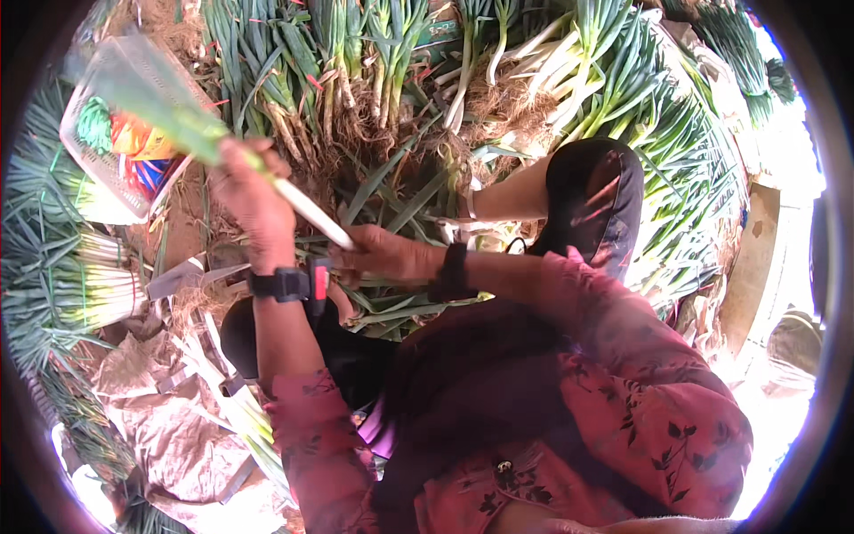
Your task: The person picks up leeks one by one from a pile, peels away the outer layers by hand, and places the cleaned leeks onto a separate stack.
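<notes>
A long green onion [313, 214] slants across in front of me, its white root end low and its green leaves blurred at the upper left. My left hand [253, 191] is wrapped round it where white turns to green. At the lower white end, my right hand [387, 254] is closed with its fingers on the stalk; part of its grip is hidden. Beyond my hands, loose onion leaves [391, 200] litter the ground. The leaf tips pass over a pale plastic basket [105, 182] holding coloured ties [147, 142].
Rooted green onions [356, 80] stand in a row at the far side, with more heaped at right [685, 169]. Tied bundles [107, 280] lie at left. Nearer are crumpled brown sheeting [178, 427] and a few loose stalks [236, 392]. My bent knee [592, 191] rises right of my hands.
</notes>
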A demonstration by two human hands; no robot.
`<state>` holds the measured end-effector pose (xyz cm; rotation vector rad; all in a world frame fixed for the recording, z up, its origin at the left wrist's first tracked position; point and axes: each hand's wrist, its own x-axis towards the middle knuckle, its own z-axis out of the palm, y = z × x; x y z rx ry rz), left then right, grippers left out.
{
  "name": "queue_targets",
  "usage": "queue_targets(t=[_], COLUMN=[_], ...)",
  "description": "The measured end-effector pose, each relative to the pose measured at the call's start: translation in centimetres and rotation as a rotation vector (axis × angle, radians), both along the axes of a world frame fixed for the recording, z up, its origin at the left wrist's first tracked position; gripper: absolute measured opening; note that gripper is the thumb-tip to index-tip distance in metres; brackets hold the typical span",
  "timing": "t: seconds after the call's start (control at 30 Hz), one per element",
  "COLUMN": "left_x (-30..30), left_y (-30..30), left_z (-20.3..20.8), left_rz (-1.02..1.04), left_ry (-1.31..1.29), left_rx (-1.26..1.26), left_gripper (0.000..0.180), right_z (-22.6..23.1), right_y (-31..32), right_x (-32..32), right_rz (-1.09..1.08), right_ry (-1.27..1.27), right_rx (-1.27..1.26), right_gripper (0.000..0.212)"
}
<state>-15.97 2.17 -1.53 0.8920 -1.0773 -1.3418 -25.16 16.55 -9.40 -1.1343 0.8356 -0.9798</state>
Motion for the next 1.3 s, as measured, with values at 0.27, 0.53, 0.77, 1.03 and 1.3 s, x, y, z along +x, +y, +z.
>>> queue_targets(t=[0.27,0.53,0.77,1.03,1.3], left_x=[-1.0,3.1,5.4,7.1,6.7], left_y=[1.9,2.2,1.7,1.4,3.0], left_z=[3.0,4.3,4.6,4.2,5.2], left_rz=[-0.340,-0.067,0.031,-0.046,-0.114], left_ry=[-0.241,-0.245,-0.141,-0.038,0.000], left_rx=[-0.093,0.104,0.400,0.522,0.461], left_gripper=[0.022,0.014,0.032,0.031,0.022], right_z=[-7.4,-13.8,-21.7,-16.1,-12.0], right_y=[-9.7,-15.3,-26.9,-32.5,-8.8], right_x=[-17.1,-25.8,-14.7,-12.0,2.4], right_rz=[-0.994,-1.010,-0.840,-0.583,-0.104], right_ry=[0.589,1.192,0.710,0.400,-0.024], right_rx=[0.187,0.139,0.156,0.552,0.260], right_gripper=[0.027,0.035,0.041,0.060,0.037])
